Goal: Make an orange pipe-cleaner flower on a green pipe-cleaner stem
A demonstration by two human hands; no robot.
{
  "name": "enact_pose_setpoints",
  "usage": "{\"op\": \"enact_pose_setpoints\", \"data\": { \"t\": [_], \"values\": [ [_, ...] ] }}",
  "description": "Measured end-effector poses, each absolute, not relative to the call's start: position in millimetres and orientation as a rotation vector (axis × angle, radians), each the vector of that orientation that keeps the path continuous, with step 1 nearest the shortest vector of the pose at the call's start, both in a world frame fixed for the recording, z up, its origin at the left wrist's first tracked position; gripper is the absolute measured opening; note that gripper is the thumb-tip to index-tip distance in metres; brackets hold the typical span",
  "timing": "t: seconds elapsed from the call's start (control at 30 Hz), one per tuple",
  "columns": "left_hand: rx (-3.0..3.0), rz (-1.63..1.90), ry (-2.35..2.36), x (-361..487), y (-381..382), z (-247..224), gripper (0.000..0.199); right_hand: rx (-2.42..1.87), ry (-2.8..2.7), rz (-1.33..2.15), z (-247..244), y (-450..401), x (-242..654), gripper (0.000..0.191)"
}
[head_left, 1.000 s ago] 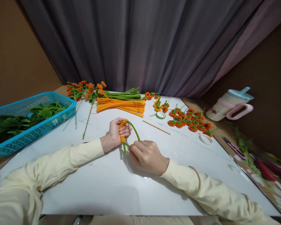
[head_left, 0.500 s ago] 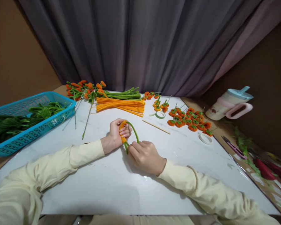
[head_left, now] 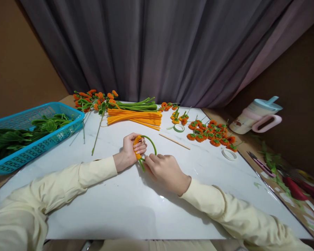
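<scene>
Curled fingers of my left hand (head_left: 132, 150) hold an orange coil of pipe cleaner (head_left: 137, 147) upright above the table. From the top of the coil a green pipe cleaner (head_left: 152, 142) bows out to the right and comes down to my right hand (head_left: 166, 172), which pinches it. Short green ends stick out below the coil, between the two hands. The fingertips of my right hand are partly hidden behind its knuckles. Beyond my hands lie a bundle of orange pipe cleaners (head_left: 134, 118) and a bundle of green pipe cleaners (head_left: 136, 105).
At left stands a blue basket (head_left: 49, 136) with green leaf pieces. Orange flower heads (head_left: 211, 132) lie at the right, near a thin wooden stick (head_left: 174, 142), green tape (head_left: 179, 128) and a white ring (head_left: 229, 154). A tumbler (head_left: 253, 116) and scissors (head_left: 261, 164) sit along the right edge.
My right hand has shifted slightly to the right, and the green pipe cleaner bows out a little wider. My left hand keeps the orange coil almost in place.
</scene>
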State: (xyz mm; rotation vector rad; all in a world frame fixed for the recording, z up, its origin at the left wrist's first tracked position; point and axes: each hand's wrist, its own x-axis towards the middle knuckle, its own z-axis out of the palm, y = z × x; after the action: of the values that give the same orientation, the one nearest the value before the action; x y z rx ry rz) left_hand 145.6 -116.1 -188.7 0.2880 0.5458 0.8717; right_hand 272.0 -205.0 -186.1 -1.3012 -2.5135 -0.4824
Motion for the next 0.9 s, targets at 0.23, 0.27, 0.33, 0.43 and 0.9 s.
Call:
{"op": "enact_pose_setpoints", "data": {
  "t": [0.23,0.27,0.33,0.43,0.9],
  "values": [
    [0.263,0.874,0.570,147.0,-117.1,-188.8,0.025,-1.415,-2.674,-0.262,-175.7,-206.1,274.9,0.019],
    [0.255,0.878,0.581,147.6,-117.6,-188.6,0.027,-1.411,-2.680,-0.239,-178.3,-207.1,273.0,0.018],
    [0.248,0.887,0.600,148.8,-118.4,-188.5,0.028,-1.395,-2.668,-0.208,-184.8,-209.3,268.7,0.015],
    [0.242,0.902,0.627,150.1,-118.8,-188.4,0.027,-1.375,-2.622,-0.200,-193.4,-212.1,263.2,0.013],
    [0.292,0.909,0.691,152.8,-123.0,-184.5,0.024,-1.473,-2.454,-0.102,-198.5,-216.9,254.4,0.017]
  ]
}}
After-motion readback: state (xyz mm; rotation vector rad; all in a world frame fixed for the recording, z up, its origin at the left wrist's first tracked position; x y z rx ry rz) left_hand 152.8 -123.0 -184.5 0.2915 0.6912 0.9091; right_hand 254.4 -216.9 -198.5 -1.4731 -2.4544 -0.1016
